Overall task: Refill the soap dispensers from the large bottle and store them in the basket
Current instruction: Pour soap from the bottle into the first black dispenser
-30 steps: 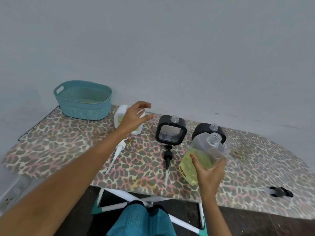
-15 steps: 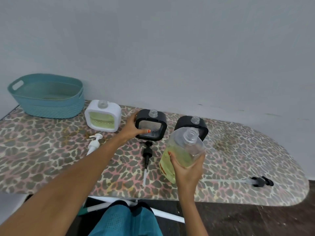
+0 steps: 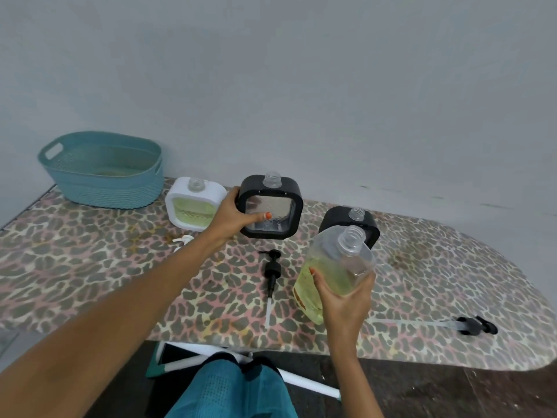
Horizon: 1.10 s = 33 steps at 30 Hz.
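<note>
My left hand (image 3: pixel 233 217) grips the left side of a black square dispenser (image 3: pixel 272 206), thumb across its clear front; its neck is uncapped. My right hand (image 3: pixel 343 300) holds the large clear bottle (image 3: pixel 334 273) tilted above the board, partly filled with yellow-green soap, cap off. A white dispenser (image 3: pixel 193 208) with green soap inside stands left of the black one. A second black dispenser (image 3: pixel 349 224) stands behind the large bottle, partly hidden by it. The teal basket (image 3: pixel 102 168) sits at the far left.
Everything rests on a leopard-print ironing board (image 3: pixel 90 267) against a grey wall. A black pump (image 3: pixel 272 276) lies in the middle, another black pump (image 3: pixel 470 324) near the right front edge, and a white pump (image 3: pixel 182 239) shows beside my left forearm.
My left hand left the white dispenser, moved right and took hold of the black dispenser, which now sits a little higher and tilted. The large bottle stays in my right hand.
</note>
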Motion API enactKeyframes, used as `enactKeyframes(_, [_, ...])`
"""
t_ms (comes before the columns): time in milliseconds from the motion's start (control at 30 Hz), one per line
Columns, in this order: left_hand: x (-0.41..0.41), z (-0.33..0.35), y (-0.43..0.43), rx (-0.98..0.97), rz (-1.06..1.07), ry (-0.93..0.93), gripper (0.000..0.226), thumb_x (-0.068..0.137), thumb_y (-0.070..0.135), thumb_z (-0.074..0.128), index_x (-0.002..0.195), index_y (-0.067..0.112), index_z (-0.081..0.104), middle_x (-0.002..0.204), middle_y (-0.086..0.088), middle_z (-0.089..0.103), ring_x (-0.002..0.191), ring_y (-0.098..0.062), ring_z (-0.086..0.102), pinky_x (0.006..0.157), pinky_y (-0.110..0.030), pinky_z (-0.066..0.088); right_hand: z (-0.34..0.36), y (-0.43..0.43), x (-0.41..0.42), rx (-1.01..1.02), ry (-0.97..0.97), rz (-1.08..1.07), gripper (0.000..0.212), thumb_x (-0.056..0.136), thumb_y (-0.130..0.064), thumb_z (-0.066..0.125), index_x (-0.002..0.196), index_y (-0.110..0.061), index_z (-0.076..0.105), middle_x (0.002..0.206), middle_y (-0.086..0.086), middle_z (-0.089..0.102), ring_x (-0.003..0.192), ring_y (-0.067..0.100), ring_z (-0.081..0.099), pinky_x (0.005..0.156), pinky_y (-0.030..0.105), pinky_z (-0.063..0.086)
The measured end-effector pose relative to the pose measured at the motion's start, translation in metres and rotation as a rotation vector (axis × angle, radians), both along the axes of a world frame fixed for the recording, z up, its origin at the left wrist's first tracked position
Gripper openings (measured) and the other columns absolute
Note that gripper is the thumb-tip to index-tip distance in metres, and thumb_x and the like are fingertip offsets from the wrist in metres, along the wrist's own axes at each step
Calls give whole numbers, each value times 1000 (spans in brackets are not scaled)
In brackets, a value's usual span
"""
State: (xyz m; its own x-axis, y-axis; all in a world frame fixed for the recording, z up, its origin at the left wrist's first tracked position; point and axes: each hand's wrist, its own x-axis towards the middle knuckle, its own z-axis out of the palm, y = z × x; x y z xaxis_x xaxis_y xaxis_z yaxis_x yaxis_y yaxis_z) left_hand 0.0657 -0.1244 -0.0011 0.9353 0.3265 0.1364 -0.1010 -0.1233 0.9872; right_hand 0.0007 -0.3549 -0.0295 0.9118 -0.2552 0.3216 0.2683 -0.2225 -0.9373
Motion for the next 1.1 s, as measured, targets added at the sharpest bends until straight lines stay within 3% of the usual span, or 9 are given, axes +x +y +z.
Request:
enactKeyframes(67, [-14,12,9,-24,5,-40,52,61,11,81,101,23,51,94,11,61,83,6,59,68,-8,49,0,0,-1,-11,15,-10,71,59,-24,85,116,-19,44,101,-18,52,89,-16,52,79,5,43])
enactKeyframes(233, [-61,28,28,-74,-52,-64,56,51,26,81,98,31,53,98,10,64,85,7,62,71,-9,49,4,0,-2,-74,17,-30,75,56,-31,85,114,-4,46,102,0,54,85,6,50,78,25,47])
enactKeyframes(333, [-89,26,35,-71,-54,-57,59,47,32,80,99,35,53,100,14,63,88,9,61,71,-7,48,6,0,-1,-104,9,-38,74,53,-34,84,108,-5,46,98,0,52,84,11,50,71,20,47])
enactKeyframes(433, [-111,19,41,-41,-58,-45,57,57,17,81,99,39,51,101,17,59,88,15,59,70,-4,46,6,1,-1,-122,-22,-79,58,57,-29,85,96,-16,45,87,-9,51,80,13,51,64,8,42])
enactKeyframes(533, [-127,13,47,-13,-66,-31,57,60,10,79,98,40,50,101,20,57,86,19,57,68,-1,44,12,5,-1,-168,-61,-62,57,57,-33,84,95,-15,45,83,-10,49,78,16,51,63,17,43])
enactKeyframes(700, [-143,11,54,-2,-125,2,51,58,17,79,97,37,54,98,20,61,87,14,60,68,-3,46,29,6,-3,-358,-132,46,74,57,-37,83,114,-5,50,103,6,60,90,20,57,73,33,50])
enactKeyframes(867, [-151,13,54,3,-263,39,57,52,34,81,103,36,56,100,26,66,97,5,61,72,-6,46,53,2,-4,-602,-273,233,72,61,-33,82,118,-6,48,104,2,59,88,13,55,68,15,40])
enactKeyframes(1000, [-153,15,47,51,-332,62,56,59,22,78,106,39,52,103,36,61,99,13,56,74,0,41,68,0,-3,-810,-375,314,73,61,-28,84,120,-3,49,110,14,62,92,27,61,68,26,43])
enactKeyframes(1100, [-152,12,45,77,-357,82,56,62,14,79,106,38,53,102,24,66,100,11,57,76,-1,42,77,1,-3,-955,-487,333,73,58,-27,86,117,1,53,103,17,65,85,33,65,66,29,46])
